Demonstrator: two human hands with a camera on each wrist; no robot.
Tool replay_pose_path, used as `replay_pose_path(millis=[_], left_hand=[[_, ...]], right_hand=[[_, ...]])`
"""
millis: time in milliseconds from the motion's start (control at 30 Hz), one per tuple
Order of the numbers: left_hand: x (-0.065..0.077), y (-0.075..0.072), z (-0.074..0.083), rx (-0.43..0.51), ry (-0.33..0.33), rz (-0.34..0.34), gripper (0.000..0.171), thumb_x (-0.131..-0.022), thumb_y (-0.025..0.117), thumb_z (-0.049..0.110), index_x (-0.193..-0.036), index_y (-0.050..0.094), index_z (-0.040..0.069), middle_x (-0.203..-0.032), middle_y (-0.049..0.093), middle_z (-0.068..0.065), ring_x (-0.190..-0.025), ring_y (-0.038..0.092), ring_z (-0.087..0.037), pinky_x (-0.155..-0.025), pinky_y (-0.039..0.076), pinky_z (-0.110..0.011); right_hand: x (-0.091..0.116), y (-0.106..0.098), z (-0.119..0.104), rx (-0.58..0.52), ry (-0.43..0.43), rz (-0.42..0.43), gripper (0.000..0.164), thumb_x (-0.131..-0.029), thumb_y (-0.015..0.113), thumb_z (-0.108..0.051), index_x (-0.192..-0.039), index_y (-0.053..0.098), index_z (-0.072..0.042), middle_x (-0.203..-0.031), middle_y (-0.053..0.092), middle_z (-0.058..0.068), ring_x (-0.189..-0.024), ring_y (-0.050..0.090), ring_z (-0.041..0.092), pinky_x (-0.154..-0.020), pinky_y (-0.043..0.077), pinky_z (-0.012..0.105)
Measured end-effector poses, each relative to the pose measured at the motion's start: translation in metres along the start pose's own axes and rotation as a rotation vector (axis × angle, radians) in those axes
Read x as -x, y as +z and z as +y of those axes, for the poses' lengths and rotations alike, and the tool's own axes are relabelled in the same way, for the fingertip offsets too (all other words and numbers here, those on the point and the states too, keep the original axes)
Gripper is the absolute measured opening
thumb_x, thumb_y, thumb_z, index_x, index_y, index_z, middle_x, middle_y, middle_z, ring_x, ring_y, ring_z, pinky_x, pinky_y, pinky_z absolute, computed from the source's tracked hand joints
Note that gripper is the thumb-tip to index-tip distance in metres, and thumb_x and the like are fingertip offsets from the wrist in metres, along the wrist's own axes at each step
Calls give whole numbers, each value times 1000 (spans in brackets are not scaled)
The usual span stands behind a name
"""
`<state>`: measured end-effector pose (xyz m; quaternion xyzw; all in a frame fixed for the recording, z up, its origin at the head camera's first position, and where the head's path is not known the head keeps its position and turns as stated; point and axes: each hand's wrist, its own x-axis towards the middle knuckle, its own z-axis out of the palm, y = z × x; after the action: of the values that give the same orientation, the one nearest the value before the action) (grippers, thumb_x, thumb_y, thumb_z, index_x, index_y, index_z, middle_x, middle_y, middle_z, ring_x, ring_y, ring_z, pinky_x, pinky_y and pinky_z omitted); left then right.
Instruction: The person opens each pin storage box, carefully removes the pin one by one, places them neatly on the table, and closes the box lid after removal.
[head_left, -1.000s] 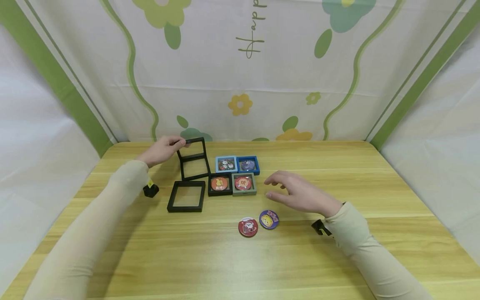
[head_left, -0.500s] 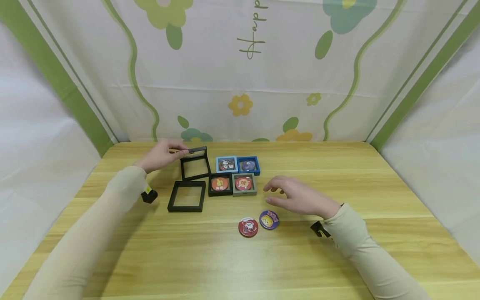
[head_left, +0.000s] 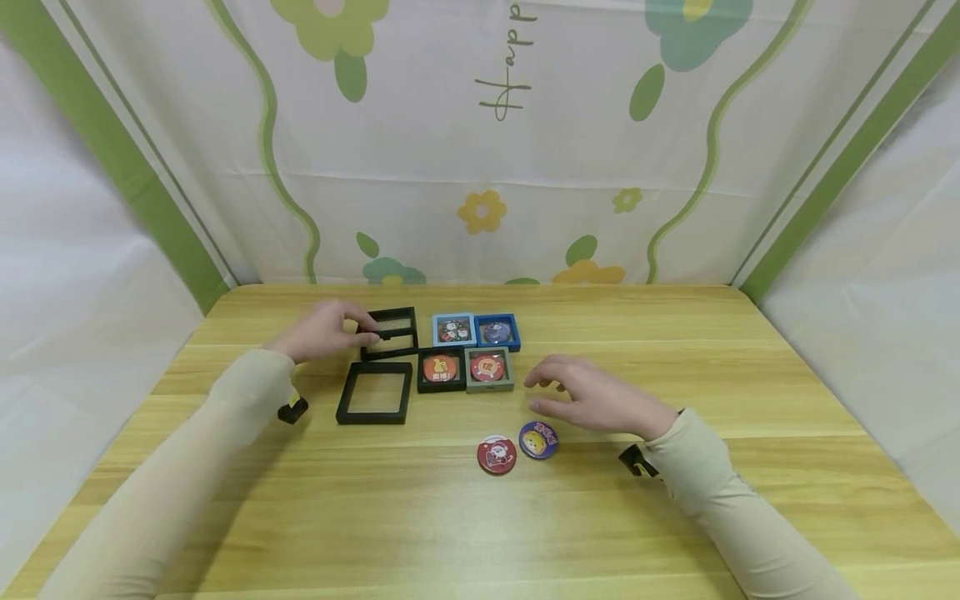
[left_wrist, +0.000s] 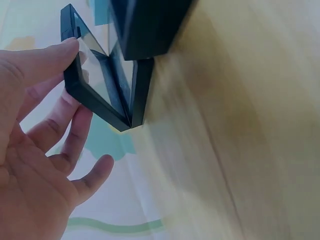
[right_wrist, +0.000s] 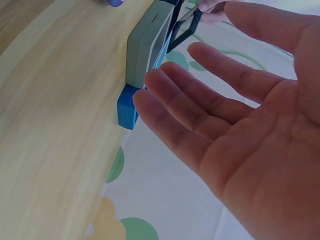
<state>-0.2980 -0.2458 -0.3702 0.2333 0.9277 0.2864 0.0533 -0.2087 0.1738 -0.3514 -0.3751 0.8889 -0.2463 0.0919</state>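
Left hand (head_left: pixel 322 332) pinches the lid edge of a black, square, hinged frame with clear panels (head_left: pixel 397 332): thumb on one side, index and middle behind, little finger sticking out. Lid partly open; frame at back left of the pale wooden table (head_left: pixel 375 517), just left of a light-blue square frame (head_left: pixel 437 330), which sits against a deep-blue square one (head_left: pixel 514 332). Right hand (head_left: pixel 588 394) holds nothing, fingers slightly bent and apart, thumb clear; nearest a grey-green square frame (head_left: pixel 490 386). That one touches a small black square frame (head_left: pixel 441 387); all four small frames contain round badges. Larger black square frame (head_left: pixel 372 418) flat, in front of the hinged one. Front centre: loose round red badge (head_left: pixel 497 455), purple round badge (head_left: pixel 538 440) just beside it.
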Motion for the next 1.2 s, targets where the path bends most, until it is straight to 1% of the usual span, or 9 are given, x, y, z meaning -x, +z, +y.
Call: replay_pose_path(millis=[100,200,333,567,733,833,1000,1100,1200], left_hand=[[0,3,0,-45,47,2,10,-90,75,21,-97,79,15,-108,68,-5,-110,58,-32,-96,42,-55],[1,4,1,-73,74,8,9,-88,77,18,-97,79,15,-104,69,-3,-104,60,-30,-93,45,-54],[1,6,1,-100,92,3,9,-88,77,16,-97,79,15,-102,70,0,-102,61,-28,-94,44,-54],[1,7,1,-133,132,-2,11,-88,77,14,-98,79,13,-101,71,0,-101,62,-27,-93,46,-53],[0,9,0,-158,158,-1,11,-87,78,13,-98,79,12,-100,71,-1,-99,64,-26,-90,49,-50],[-1,10,0,-169,165,1,10,-86,78,12,-96,80,11,-98,71,-1,-97,65,-25,-88,50,-48],[-2,11,-1,-185,178,-5,9,-85,79,10,-94,79,10,-96,72,-1,-95,66,-25,-87,51,-47],[-2,12,-1,-189,175,-12,10,-85,79,9,-95,79,9,-96,72,-1,-94,66,-24,-87,51,-46],[-1,13,0,-189,176,-15,11,-85,78,8,-96,79,8,-97,72,-2,-96,66,-26,-88,51,-47]], right_hand=[[1,0,-2,-5,11,-3,32,-97,65,-25,-122,64,-5,-118,63,9,-105,60,26,-83,51,45],[1,0,-2,-1,9,-1,32,-98,64,-27,-122,64,-6,-119,62,6,-101,60,25,-81,51,44],[1,1,-2,4,8,2,31,-98,63,-28,-121,65,-7,-122,60,2,-100,60,24,-81,51,42],[1,0,-3,12,18,-5,35,-99,62,-34,-121,65,-7,-123,59,2,-101,59,23,-82,50,40],[2,0,-4,16,22,-9,32,-98,64,-29,-121,66,-7,-123,59,2,-101,59,24,-82,50,39],[2,0,-4,21,25,-9,30,-97,64,-26,-121,66,-7,-123,59,2,-103,59,24,-83,49,39],[2,0,-5,23,28,-8,30,-97,65,-25,-121,65,-6,-123,59,3,-106,59,25,-85,49,39],[2,0,-5,23,29,-9,30,-97,64,-25,-121,65,-6,-123,59,4,-106,59,25,-85,49,39],[2,0,-4,21,35,-13,31,-98,64,-26,-121,65,-6,-123,59,4,-105,59,26,-84,49,40]])
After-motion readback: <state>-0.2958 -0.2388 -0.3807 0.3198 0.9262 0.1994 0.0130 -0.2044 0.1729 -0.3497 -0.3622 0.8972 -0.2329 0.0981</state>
